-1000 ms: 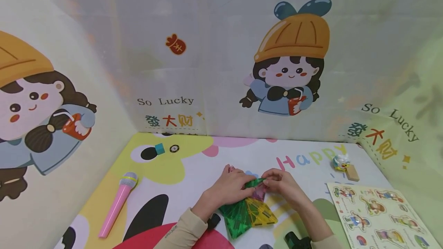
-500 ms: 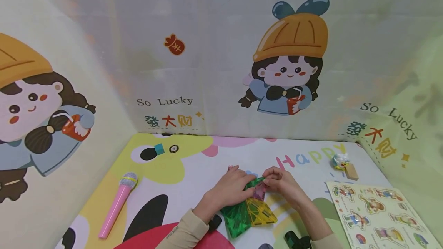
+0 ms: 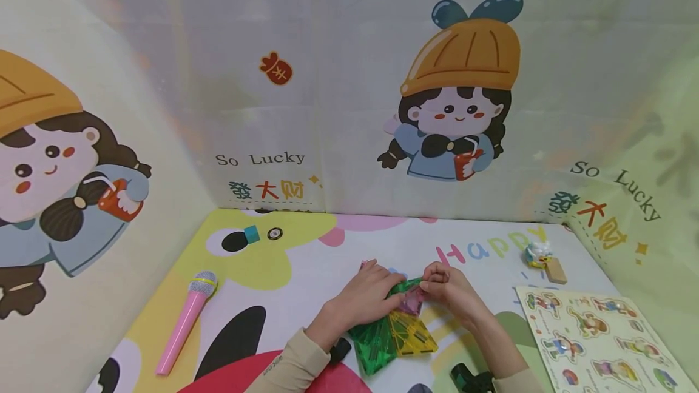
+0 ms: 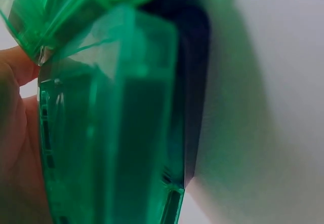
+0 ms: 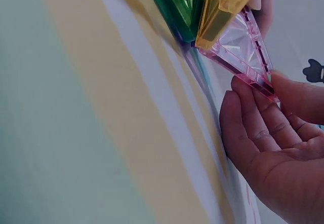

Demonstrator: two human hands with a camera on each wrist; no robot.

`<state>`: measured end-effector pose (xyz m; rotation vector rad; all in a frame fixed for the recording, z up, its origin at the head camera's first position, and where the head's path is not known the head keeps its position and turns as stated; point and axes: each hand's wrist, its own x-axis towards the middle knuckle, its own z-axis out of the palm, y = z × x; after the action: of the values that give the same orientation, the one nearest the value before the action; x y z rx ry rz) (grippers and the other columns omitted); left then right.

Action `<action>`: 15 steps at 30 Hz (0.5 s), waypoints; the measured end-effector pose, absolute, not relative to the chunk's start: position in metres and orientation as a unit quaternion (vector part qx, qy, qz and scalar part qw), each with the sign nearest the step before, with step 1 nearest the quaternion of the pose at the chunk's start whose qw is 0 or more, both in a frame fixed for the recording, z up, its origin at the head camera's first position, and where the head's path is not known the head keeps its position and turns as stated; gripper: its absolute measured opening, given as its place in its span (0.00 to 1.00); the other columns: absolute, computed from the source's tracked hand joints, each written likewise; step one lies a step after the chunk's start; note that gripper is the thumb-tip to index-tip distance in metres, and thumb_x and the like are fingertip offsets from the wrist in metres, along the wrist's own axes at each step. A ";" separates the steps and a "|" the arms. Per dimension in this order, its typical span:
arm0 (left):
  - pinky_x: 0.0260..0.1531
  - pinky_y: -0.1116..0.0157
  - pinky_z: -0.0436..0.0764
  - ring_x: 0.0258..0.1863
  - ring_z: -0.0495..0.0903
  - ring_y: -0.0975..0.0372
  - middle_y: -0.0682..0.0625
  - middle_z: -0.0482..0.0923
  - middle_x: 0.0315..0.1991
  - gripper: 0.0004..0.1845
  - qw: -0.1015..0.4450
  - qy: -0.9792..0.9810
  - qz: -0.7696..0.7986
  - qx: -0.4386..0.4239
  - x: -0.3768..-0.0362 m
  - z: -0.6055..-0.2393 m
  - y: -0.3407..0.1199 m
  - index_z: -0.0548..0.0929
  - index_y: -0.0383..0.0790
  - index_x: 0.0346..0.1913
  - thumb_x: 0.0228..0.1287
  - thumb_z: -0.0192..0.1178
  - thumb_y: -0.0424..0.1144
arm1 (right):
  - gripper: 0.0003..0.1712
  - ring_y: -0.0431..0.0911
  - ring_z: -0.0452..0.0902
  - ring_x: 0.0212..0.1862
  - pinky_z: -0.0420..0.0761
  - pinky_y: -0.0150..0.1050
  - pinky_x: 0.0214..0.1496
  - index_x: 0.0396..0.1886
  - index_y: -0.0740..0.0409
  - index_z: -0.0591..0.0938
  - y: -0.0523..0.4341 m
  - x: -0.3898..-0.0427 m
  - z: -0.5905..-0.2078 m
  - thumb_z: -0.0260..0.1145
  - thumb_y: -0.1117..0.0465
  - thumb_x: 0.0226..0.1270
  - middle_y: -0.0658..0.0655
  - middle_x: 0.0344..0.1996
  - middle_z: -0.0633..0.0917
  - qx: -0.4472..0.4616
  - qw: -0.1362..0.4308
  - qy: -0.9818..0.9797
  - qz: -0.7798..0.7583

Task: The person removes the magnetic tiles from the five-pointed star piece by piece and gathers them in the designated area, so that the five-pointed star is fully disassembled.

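Observation:
A cluster of translucent magnetic tiles (image 3: 390, 335) stands on the mat: green at the left, yellow at the right, pink on top. My left hand (image 3: 382, 287) holds the upper green tile (image 4: 111, 133), whose face fills the left wrist view with my fingers (image 4: 15, 127) at its edge. My right hand (image 3: 432, 281) meets it from the right at the cluster's top. In the right wrist view my right hand (image 5: 276, 89) pinches a corner of the pink triangular tile (image 5: 243, 46) between thumb and fingers (image 5: 253, 127). That tile joins a yellow tile (image 5: 225, 1) and a green one (image 5: 174, 3).
A pink toy microphone (image 3: 185, 320) lies at the left. A teal cube (image 3: 252, 234) and a small round piece (image 3: 275, 234) sit at the back left. A small toy figure (image 3: 537, 255), a wooden block (image 3: 555, 271) and a picture puzzle board (image 3: 601, 338) are at the right. Printed fabric walls enclose the mat.
My right hand has drawn slightly up and to the right at the top of the cluster, and the upper green tile lies flatter between my hands. The lower tiles have not moved.

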<state>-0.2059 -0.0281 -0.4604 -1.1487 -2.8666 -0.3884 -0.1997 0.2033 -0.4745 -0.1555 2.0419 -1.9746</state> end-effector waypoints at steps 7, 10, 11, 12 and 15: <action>0.75 0.51 0.58 0.63 0.75 0.61 0.56 0.81 0.58 0.23 0.005 -0.921 -0.132 -0.367 -0.206 -0.460 -0.029 0.77 0.51 0.65 0.76 0.46 0.56 | 0.05 0.40 0.80 0.33 0.83 0.32 0.43 0.35 0.58 0.74 0.204 -0.198 -0.473 0.61 0.70 0.69 0.48 0.27 0.81 -0.044 0.130 0.719 -0.682; 0.75 0.51 0.58 0.63 0.75 0.61 0.56 0.81 0.58 0.23 0.005 -0.920 -0.134 -0.369 -0.206 -0.460 -0.029 0.77 0.51 0.64 0.76 0.46 0.57 | 0.05 0.40 0.79 0.33 0.81 0.32 0.42 0.35 0.58 0.74 0.203 -0.197 -0.473 0.62 0.69 0.68 0.49 0.26 0.81 -0.038 0.123 0.724 -0.677; 0.75 0.51 0.58 0.63 0.75 0.62 0.57 0.81 0.58 0.23 0.005 -0.920 -0.133 -0.370 -0.206 -0.460 -0.029 0.77 0.52 0.65 0.76 0.46 0.57 | 0.05 0.40 0.79 0.33 0.81 0.32 0.42 0.35 0.58 0.74 0.203 -0.197 -0.474 0.62 0.70 0.68 0.49 0.26 0.81 -0.034 0.120 0.725 -0.677; 0.75 0.51 0.58 0.63 0.75 0.62 0.57 0.81 0.58 0.23 0.005 -0.920 -0.133 -0.369 -0.206 -0.460 -0.029 0.77 0.52 0.65 0.75 0.47 0.57 | 0.06 0.40 0.79 0.33 0.81 0.32 0.42 0.34 0.59 0.74 0.203 -0.198 -0.474 0.63 0.70 0.67 0.49 0.26 0.81 -0.032 0.118 0.725 -0.678; 0.75 0.50 0.58 0.62 0.75 0.62 0.57 0.81 0.58 0.23 0.006 -0.919 -0.135 -0.369 -0.206 -0.460 -0.030 0.77 0.52 0.64 0.75 0.48 0.57 | 0.06 0.40 0.79 0.33 0.81 0.32 0.42 0.34 0.59 0.74 0.203 -0.199 -0.475 0.64 0.69 0.67 0.49 0.26 0.82 -0.026 0.112 0.724 -0.680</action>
<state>-0.2064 -0.0301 -0.4600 -1.1566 -2.8778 -0.4230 -0.1985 0.2032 -0.4747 -0.0772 2.1258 -1.9952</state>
